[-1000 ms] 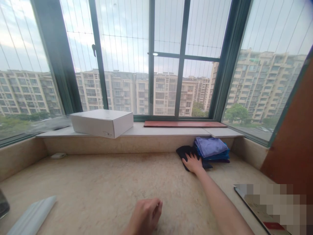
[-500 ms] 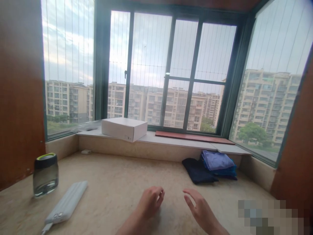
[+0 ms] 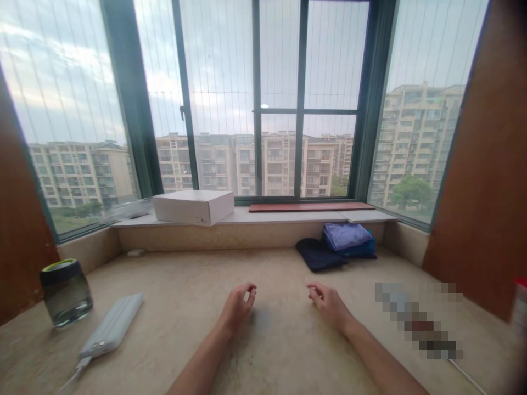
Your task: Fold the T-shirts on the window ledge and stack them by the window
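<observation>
With both the left hand and right hand empty and loosely curled mid-counter, the dark folded cloth near the back edge is best grasped flat.

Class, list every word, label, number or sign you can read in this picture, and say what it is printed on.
None can be read.
White box: a small dark label on its front side, too small to read.
Flat item near the right hand: pixelated, nothing legible.
Jar and power bank: no print visible.
</observation>
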The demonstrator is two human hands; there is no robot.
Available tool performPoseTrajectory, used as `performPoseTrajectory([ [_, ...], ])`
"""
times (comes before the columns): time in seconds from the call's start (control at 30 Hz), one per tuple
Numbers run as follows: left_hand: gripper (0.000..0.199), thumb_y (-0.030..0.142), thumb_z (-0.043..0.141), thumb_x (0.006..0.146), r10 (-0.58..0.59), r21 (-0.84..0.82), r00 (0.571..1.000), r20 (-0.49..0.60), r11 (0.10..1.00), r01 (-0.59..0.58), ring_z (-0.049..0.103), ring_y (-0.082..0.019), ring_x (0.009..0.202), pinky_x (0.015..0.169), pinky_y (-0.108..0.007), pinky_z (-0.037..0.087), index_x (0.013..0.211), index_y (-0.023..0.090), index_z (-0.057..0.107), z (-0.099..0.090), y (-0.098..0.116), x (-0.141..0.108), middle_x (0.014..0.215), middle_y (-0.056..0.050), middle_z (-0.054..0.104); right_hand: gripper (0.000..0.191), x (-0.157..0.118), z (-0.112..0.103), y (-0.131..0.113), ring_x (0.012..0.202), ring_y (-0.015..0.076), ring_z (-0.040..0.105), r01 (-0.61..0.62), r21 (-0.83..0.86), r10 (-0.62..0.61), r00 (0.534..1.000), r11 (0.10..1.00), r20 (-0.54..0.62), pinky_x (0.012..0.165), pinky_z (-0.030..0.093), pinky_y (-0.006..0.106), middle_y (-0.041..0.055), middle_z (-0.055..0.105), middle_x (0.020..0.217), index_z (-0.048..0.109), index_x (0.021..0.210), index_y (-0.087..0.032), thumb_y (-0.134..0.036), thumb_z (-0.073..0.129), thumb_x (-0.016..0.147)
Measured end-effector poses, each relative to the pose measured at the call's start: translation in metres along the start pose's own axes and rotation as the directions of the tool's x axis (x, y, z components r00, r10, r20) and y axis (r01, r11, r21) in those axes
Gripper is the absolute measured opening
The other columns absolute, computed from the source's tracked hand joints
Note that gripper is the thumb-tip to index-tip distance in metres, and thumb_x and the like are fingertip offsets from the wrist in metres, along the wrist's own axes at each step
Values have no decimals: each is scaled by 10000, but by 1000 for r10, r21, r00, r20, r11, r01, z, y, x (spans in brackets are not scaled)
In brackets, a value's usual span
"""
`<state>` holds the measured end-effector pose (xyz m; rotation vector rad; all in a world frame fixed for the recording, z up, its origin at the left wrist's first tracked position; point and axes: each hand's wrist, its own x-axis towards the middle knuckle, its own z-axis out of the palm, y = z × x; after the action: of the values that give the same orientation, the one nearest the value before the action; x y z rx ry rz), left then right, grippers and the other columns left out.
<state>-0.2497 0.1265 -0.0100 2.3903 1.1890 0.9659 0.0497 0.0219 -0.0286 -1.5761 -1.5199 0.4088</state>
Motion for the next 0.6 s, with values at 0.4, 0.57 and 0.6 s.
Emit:
performPoseTrajectory([
  [0.4, 322, 421, 474, 948, 135, -47, 986, 97, 990, -131, 734, -244, 909, 883, -357, 545, 942, 216, 722, 6, 20, 6, 962, -72, 794, 260, -3, -15, -11, 733, 172, 717, -19, -32, 21, 999, 999, 46, 695, 507, 263, 59, 792, 855, 767, 1092, -181, -274, 559, 966],
  [0.57, 337, 425, 474, 949, 133, -25, 984, 118, 991, -131, 732, -244, 900, 854, -345, 546, 947, 209, 732, 6, 22, 7, 965, -71, 794, 240, -2, -14, -10, 778, 176, 727, 21, -34, -19, 998, 999, 65, 734, 527, 267, 52, 792, 883, 765, 1097, -193, -258, 571, 972],
  [0.6, 338, 427, 476, 947, 135, -22, 984, 120, 991, -133, 733, -246, 898, 852, -344, 546, 947, 208, 733, 7, 21, 7, 963, -71, 793, 242, -2, -14, -10, 798, 179, 730, 33, -33, -31, 998, 999, 63, 746, 532, 269, 54, 792, 896, 765, 1100, -193, -254, 567, 975],
])
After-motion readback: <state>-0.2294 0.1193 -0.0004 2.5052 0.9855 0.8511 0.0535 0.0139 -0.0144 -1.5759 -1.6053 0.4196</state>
